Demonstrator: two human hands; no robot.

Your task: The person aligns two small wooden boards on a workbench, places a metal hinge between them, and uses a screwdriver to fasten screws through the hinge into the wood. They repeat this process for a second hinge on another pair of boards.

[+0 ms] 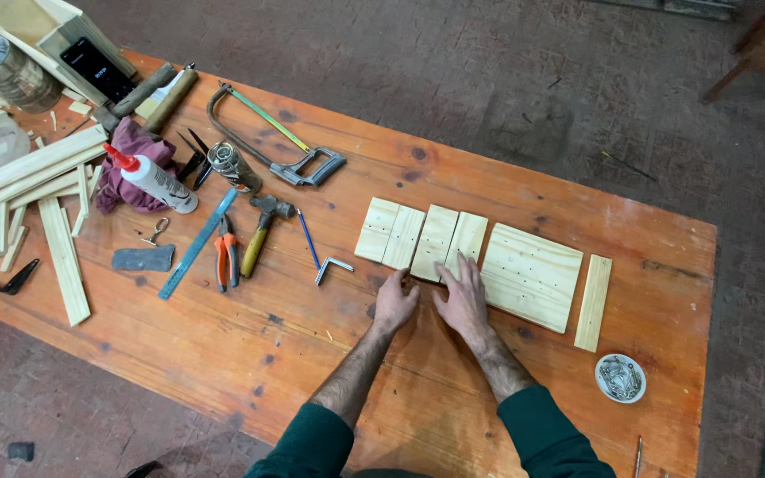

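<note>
Hands flat on an orange workbench (223, 345): I see my left hand (395, 304) and right hand (464, 299), fingers spread and pinching nothing, pressing the near edges of four small pine boards (421, 237) laid side by side. Uneven pushing could, I judge, skew them against the larger drilled panel (531, 275) just beside.

Pale wood pieces laid flat in a row on the orange table

Four small pine boards (421, 236) lie side by side, edges touching, slightly tilted (two are narrower than the others); the left hand (394, 304) rests at their near edge and the right hand (463, 296) lies spread over the rightmost one. Just beside them sits a wider board (533, 275) dotted with small holes, then a thin strip (593, 302) apart.
</note>
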